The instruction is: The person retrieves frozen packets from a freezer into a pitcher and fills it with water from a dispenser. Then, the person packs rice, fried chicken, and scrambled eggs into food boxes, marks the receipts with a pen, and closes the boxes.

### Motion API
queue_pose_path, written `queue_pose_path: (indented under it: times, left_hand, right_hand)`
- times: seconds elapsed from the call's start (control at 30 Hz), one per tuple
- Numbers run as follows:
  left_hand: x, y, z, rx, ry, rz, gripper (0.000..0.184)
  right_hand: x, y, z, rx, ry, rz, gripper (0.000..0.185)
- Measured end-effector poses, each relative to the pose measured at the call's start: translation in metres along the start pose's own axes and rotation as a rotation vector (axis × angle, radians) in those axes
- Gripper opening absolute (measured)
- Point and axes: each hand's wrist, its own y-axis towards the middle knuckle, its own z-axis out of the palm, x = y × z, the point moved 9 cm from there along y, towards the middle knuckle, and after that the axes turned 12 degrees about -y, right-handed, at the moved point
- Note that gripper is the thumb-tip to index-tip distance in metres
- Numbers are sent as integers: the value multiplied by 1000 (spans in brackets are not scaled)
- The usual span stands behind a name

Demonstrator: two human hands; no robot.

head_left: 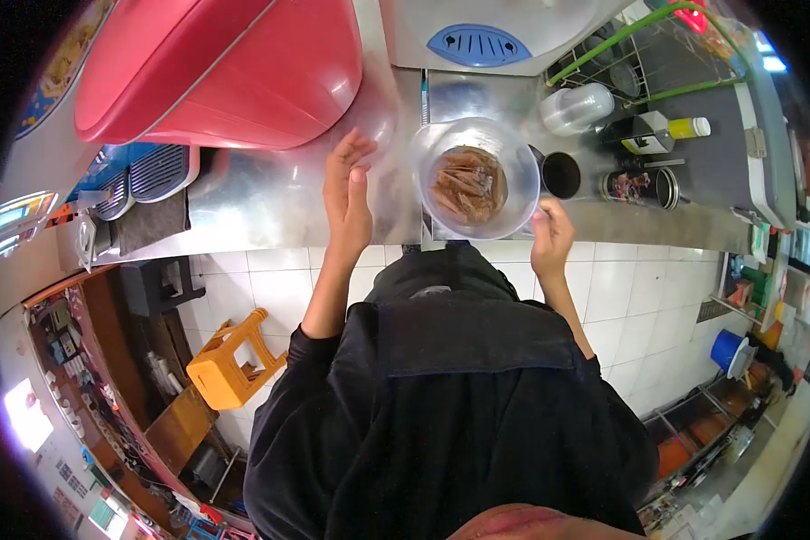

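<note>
Brushed stainless-steel counter, near edge: a round, translucent plastic bowl sits before the person's dark-clothed body, holding brown, wrinkled, folded pieces (material hard to make out). Right hand at the bowl's near right rim, fingers curled and touching it; cannot tell whether they pinch the rim or only rest against it. Left hand left of the bowl and apart from it, fingers extended, thumb apart, nothing held. Just right of the bowl, a round black cup; farther right, an open cylindrical tin with a printed label lies on its side. Beyond the left hand, a large glossy red container.
</note>
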Motion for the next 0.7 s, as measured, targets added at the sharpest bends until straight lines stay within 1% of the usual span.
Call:
queue_pose_path:
  times: [0.1,0.2,0.3,0.4,0.5,0.53,0.6,0.7]
  left_hand:
    - [2,-9,-15,-14,53,19,58]
    - [10,-20,-35,-58,98,16,56]
    - [10,-28,-46,-91,119,17,55]
    - [6,-36,-57,-142,112,7,52]
    - [9,-44,-67,-179,89,-15,48]
    - [11,-46,-69,-180,94,-29,48]
    - [13,-46,-74,-191,111,-40,49]
    - [14,-48,-76,-197,130,-49,49]
  right_hand:
    - [71,12,-38,-373,-279,-202,12]
    - [128,42,0,202,-394,-440,20]
    - [111,39,56,722,-848,-488,32]
    - [75,37,100,934,-1076,-562,36]
    - [58,35,122,1006,-1190,-643,24]
    - [66,37,113,953,-1124,-629,27]
    - [111,46,80,846,-990,-602,32]
    - [126,45,62,837,-956,-564,31]
